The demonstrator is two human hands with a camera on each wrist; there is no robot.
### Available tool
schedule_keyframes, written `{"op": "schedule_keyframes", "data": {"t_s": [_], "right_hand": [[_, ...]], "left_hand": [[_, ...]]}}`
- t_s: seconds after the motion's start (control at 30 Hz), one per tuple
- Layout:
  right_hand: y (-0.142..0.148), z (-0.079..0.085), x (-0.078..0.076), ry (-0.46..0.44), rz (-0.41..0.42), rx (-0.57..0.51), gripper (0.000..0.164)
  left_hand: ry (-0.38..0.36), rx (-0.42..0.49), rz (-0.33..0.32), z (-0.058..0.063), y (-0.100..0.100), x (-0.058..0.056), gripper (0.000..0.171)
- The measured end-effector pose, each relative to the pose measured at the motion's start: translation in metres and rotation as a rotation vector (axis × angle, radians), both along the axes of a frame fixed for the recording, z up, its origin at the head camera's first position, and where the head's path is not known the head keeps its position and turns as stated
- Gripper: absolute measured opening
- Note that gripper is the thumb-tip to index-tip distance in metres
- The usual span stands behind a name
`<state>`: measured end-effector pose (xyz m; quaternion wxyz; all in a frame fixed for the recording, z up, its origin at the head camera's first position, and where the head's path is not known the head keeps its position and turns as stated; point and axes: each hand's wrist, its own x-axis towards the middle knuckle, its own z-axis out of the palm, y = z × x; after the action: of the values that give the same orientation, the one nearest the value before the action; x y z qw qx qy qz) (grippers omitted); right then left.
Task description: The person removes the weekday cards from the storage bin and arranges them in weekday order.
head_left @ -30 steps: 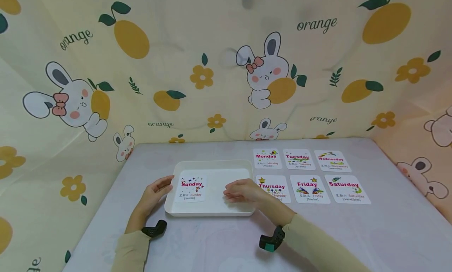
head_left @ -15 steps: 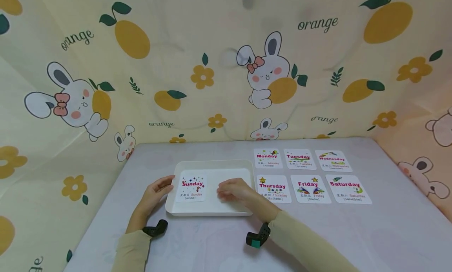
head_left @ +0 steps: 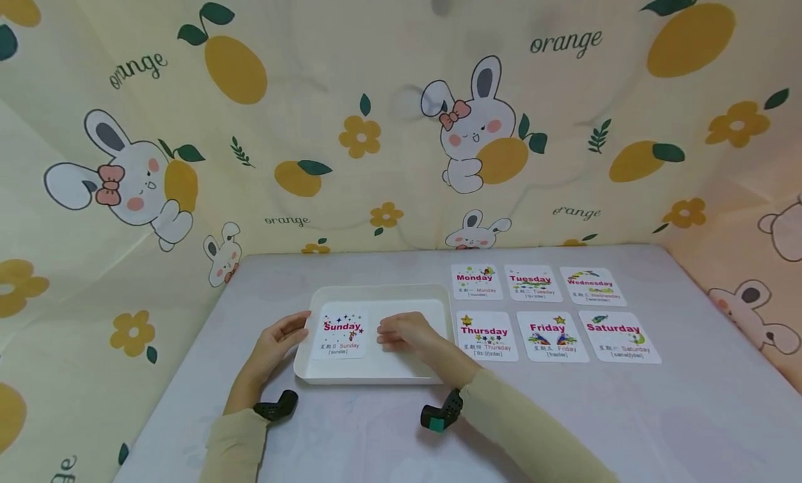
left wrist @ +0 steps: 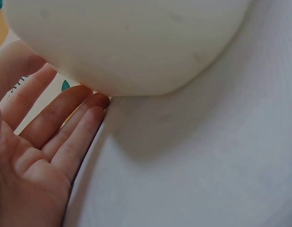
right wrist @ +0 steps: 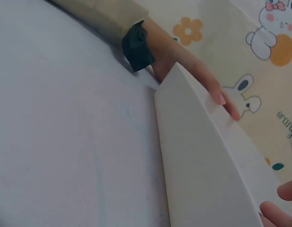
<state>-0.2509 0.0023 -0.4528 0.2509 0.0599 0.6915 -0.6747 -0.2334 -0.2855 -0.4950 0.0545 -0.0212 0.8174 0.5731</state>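
Your left hand (head_left: pixel 271 347) and right hand (head_left: pixel 407 333) are bare: no gloves, no rings showing. Both forearms wear long sleeves in pale beige-khaki, a soft matte fabric, plain, no print; the cuffs end just short of the wrists. On your left wrist sits a small black camera unit (head_left: pixel 276 406), rounded, angled body. On your right wrist there's a matching black unit (head_left: pixel 441 412), with a teal-green square face on its outer end. From the right wrist view, the left one reads as a dark band.
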Motion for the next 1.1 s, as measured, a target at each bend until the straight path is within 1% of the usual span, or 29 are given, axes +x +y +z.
{"op": "schedule_keyframes", "data": {"t_s": [0.17,0.3,0.5,0.67,0.83,0.93,1.1], "right_hand": [[-0.007,-0.003,-0.006,-0.022,-0.044,-0.027,0.031],[-0.012,-0.006,-0.011,-0.034,-0.059,-0.049,0.031],[-0.018,-0.007,-0.014,-0.053,-0.066,-0.074,0.031],[-0.023,-0.007,-0.017,-0.079,-0.098,-0.079,0.029],[-0.025,-0.006,-0.018,-0.09,-0.114,-0.077,0.029],[-0.026,-0.007,-0.017,-0.088,-0.129,-0.071,0.029],[-0.029,-0.011,-0.017,-0.033,-0.147,-0.067,0.03]], "left_hand": [[0.004,-0.015,0.0,0.0,-0.001,-0.001,0.052],[0.007,-0.033,0.0,0.0,-0.002,-0.001,0.052],[-0.008,-0.01,-0.005,0.001,-0.001,-0.001,0.053],[-0.009,-0.01,-0.007,0.004,0.0,0.001,0.053],[-0.007,-0.018,-0.008,0.004,0.0,0.001,0.054],[-0.004,-0.029,-0.01,0.003,-0.001,0.001,0.054],[-0.008,-0.037,-0.007,0.001,-0.002,-0.001,0.054]]}}
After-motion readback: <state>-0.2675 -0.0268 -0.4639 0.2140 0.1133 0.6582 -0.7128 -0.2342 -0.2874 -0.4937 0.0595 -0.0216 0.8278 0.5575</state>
